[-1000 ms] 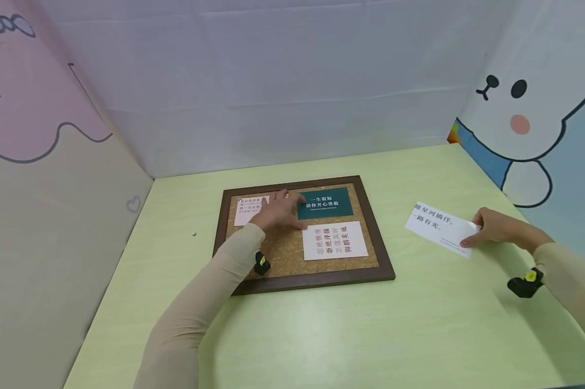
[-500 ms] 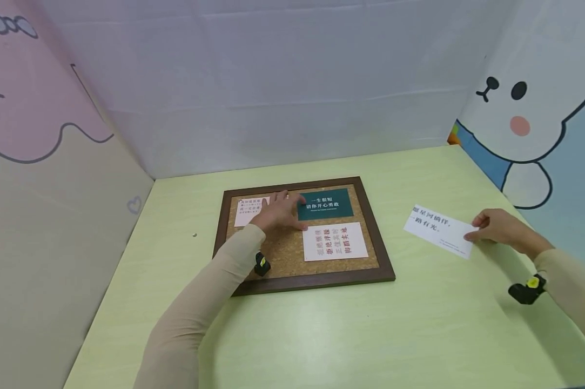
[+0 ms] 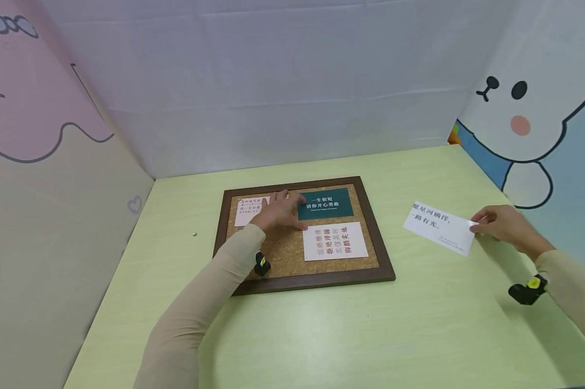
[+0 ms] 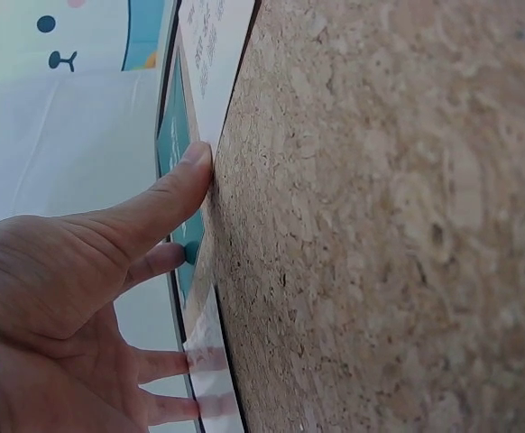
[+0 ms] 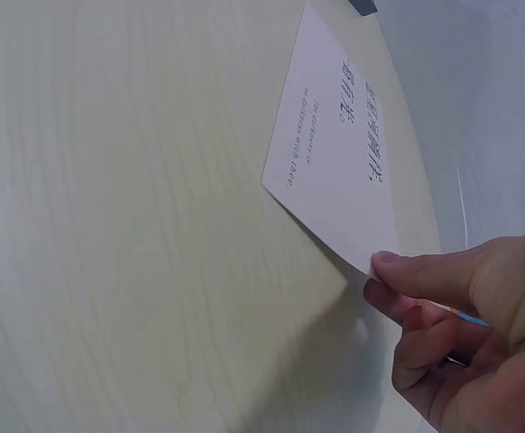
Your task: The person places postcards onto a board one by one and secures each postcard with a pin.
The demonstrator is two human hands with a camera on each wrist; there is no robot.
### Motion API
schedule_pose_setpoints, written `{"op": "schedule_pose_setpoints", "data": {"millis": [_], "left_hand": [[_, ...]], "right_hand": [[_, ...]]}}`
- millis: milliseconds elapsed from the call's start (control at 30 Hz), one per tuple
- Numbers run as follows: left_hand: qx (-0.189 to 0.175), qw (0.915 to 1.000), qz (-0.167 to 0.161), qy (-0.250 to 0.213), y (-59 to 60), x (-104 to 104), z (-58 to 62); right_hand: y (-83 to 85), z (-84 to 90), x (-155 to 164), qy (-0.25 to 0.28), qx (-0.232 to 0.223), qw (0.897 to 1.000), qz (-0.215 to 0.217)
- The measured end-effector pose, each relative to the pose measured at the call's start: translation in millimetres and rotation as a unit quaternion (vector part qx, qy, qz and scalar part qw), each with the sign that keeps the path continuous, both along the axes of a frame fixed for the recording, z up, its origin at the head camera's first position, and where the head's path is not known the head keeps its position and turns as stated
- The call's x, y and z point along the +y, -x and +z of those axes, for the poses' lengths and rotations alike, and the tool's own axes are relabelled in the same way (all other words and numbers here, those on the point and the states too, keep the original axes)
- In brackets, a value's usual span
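A brown-framed cork board [image 3: 284, 262] lies on the table with several cards on it. My left hand [image 3: 278, 212] rests on the board with fingers spread; its thumb touches the corner of the white card with red and grey print [image 3: 336, 241]. Its index finger touches the green card [image 3: 325, 203], and other fingers lie against the pinkish card [image 4: 210, 365] at the upper left. To the right of the board, my right hand [image 3: 506, 229] pinches a white card with dark print [image 3: 440, 228] by its right edge, between thumb and index finger. In the right wrist view that card is tilted above the table.
A small pin-like dot [image 3: 194, 234] lies on the pale green table [image 3: 311, 329] left of the board. White cloth [image 3: 282, 81] closes off the back. Printed cartoon panels stand at the left and right sides, the right one showing a white animal [image 3: 525, 108].
My right hand has shifted slightly outward, its grip going from over the card's corner to its right edge. The left hand and the board have stayed in place.
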State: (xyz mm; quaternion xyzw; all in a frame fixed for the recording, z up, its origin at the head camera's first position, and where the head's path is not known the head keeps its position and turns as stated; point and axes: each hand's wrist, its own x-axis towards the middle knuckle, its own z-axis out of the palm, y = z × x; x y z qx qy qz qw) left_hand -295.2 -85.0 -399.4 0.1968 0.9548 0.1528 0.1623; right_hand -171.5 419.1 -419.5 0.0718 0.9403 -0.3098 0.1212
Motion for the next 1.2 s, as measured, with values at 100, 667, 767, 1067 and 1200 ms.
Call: {"op": "schedule_pose_setpoints", "data": {"millis": [100,667,767,1067,1200], "left_hand": [[0.0,1.0,0.0,-0.001,-0.5,-0.7,0.0],[0.011,0.9999,0.001,0.003,-1.4,-4.7,1.6],[0.014,0.9999,0.001,0.005,-1.2,-5.2,1.2],[0.046,0.9989,-0.01,0.007,-3.0,-5.7,-4.9],[0.057,0.9982,-0.017,0.007,-4.2,-4.8,-7.6]], "right_hand": [[-1.2,-0.3,1.0,0.003,0.011,1.0,-0.002],[-0.5,14.9,-2.2,0.104,0.086,0.988,-0.075],[-0.3,20.5,-3.0,0.109,0.094,0.987,-0.075],[0.2,24.6,-5.0,0.128,0.097,0.984,-0.076],[1.7,24.1,-8.3,0.153,0.112,0.978,-0.081]]}}
